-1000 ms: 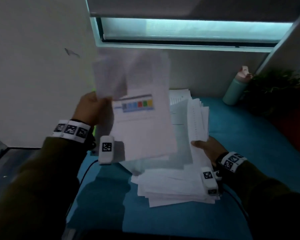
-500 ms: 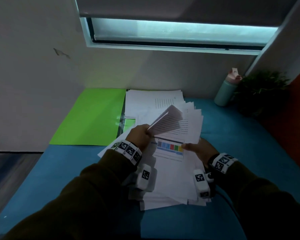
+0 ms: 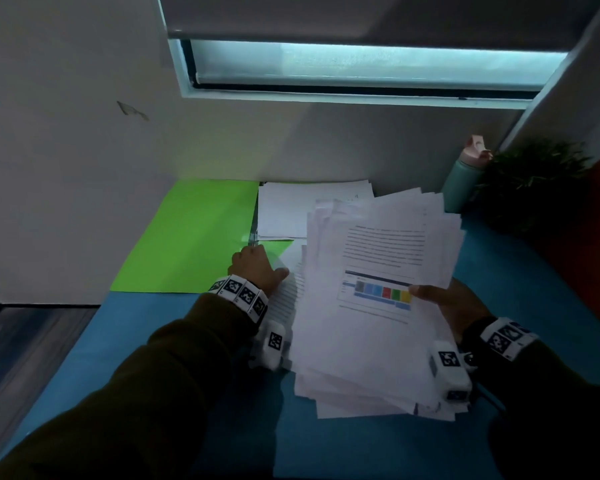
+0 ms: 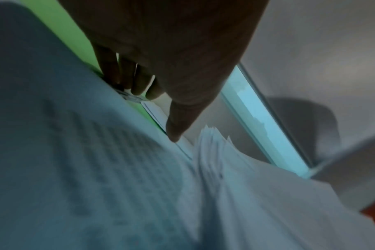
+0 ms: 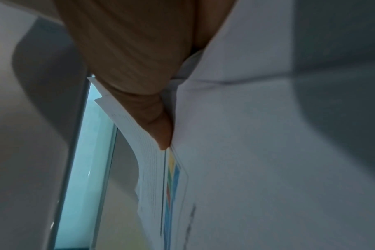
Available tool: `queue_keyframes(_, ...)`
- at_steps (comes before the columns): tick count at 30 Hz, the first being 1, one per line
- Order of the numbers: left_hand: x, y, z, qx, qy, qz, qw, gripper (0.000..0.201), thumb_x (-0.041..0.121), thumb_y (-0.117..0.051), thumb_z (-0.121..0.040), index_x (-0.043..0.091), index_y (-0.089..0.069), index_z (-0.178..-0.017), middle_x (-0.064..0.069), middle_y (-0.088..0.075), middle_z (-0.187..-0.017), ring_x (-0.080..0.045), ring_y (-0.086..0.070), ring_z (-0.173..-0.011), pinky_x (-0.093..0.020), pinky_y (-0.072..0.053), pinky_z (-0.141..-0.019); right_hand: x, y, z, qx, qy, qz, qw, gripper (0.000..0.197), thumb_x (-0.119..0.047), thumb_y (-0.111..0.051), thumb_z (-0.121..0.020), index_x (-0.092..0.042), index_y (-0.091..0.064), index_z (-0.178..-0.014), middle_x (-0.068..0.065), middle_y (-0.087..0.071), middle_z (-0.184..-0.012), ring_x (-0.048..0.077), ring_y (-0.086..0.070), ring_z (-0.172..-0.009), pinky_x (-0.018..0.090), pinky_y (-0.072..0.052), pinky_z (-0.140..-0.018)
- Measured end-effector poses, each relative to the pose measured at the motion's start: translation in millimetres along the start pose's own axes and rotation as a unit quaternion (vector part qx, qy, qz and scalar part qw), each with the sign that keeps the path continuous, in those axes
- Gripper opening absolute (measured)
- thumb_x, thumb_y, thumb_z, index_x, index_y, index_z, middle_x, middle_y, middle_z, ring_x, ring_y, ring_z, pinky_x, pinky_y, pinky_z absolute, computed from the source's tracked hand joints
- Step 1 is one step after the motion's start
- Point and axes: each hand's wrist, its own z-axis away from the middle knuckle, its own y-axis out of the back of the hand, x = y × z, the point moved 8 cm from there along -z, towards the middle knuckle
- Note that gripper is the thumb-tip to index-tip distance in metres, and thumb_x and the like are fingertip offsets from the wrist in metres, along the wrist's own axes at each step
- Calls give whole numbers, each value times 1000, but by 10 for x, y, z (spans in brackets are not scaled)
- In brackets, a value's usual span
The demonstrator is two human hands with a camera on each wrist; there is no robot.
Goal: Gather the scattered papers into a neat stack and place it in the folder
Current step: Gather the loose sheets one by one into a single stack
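An open green folder lies at the back left of the blue table, with a few white sheets on its right half. A thick, uneven stack of papers is fanned out in front of me, its top sheet bearing text and a coloured chart. My right hand pinches the stack's right edge, thumb on top and fingers hidden beneath. My left hand rests with straight fingers at the folder's spine, its thumb touching a printed sheet at the stack's left edge.
A teal bottle with a pink cap and a dark plant stand at the back right. A wall and window close off the back. The table's left edge drops to a dark floor.
My left hand brought the raised chart sheet down onto the stack, let it go and moved left to the folder's spine. The right hand has kept its hold on the stack.
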Motion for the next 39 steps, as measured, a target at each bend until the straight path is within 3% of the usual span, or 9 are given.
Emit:
queue_keyframes(6, 240, -178, -20, -67, -41, -7, 997, 77, 52, -69, -84, 7, -42, -140, -18, -39, -145, -35, -49, -129, -43, -43, -104, 76, 110, 35, 8, -15, -30, 999, 62, -23, -85, -60, -14, -65, -118, 10, -71, -114, 26, -69, -99, 32, -59, -79)
queue_keyframes(10, 255, -224, -14, -112, -28, 7, 993, 53, 33, -74, -83, 8, -51, -124, -10, -59, -129, -29, -59, -114, -38, -50, -91, 80, 122, 45, 24, -20, -37, 999, 32, -5, -67, -79, -17, -66, -109, 4, -74, -105, 25, -67, -97, 29, -59, -74)
queue_keyframes(16, 14, 35, 70, -153, -35, 130, 979, 30, 14, -75, -76, 8, -60, -101, -19, -66, -117, -30, -64, -97, -34, -51, -84, 6, 365, 33, 66, -26, -28, 997, 33, -2, -62, -86, -11, -63, -118, 12, -68, -115, 29, -63, -101, 33, -56, -81)
queue_keyframes(20, -293, 315, 157, -160, -50, 250, 953, 57, 36, -79, -45, 17, -65, -97, -17, -72, -106, -38, -69, -97, -52, -54, -92, 14, 502, 49, 92, -39, -29, 995, 38, -3, -62, -87, -4, -59, -125, 15, -65, -118, 27, -63, -92, 31, -54, -72)
queue_keyframes(24, -593, 435, 255, -187, -44, 318, 928, 66, 38, -86, -48, 16, -69, -107, -15, -75, -102, -32, -71, -89, -50, -56, -89, 46, 548, 75, 90, -51, -27, 994, 41, -2, -62, -88, -3, -56, -128, 18, -62, -123, 28, -62, -94, 34, -50, -76)
queue_keyframes(31, -873, 709, 373, -121, -77, 458, 877, 56, 19, -87, -66, 5, -65, -116, -14, -74, -105, -16, -73, -82, -24, -58, -67, 40, 508, 77, 74, -58, -19, 995, 36, 0, -59, -88, -3, -58, -124, 11, -67, -108, 25, -64, -85, 26, -56, -59)
queue_keyframes(35, -683, 737, 332, -89, -74, 544, 831, 46, 9, -75, -74, -1, -61, -117, -12, -74, -99, -21, -72, -78, -29, -59, -66, 38, 398, 67, 61, -69, -16, 996, 36, 0, -59, -88, -3, -59, -124, 11, -69, -100, 25, -66, -79, 25, -57, -53)
queue_keyframes(37, -388, 610, 318, -72, -82, 533, 839, 32, 0, -71, -79, 2, -64, -110, -7, -76, -94, -18, -71, -78, -30, -58, -73, 73, 305, 48, 49, -71, -15, 996, 40, -4, -61, -87, -3, -58, -126, 13, -70, -104, 26, -69, -79, 28, -58, -57)
queue_keyframes(39, -77, 391, 303, -61, -91, 506, 855, 39, 17, -79, -66, 10, -68, -103, -11, -75, -97, -22, -68, -84, -39, -55, -84, 84, 212, 24, 45, -64, -7, 997, 57, -28, -76, -77, -5, -59, -126, 13, -70, -107, 23, -71, -78, 29, -59, -59)
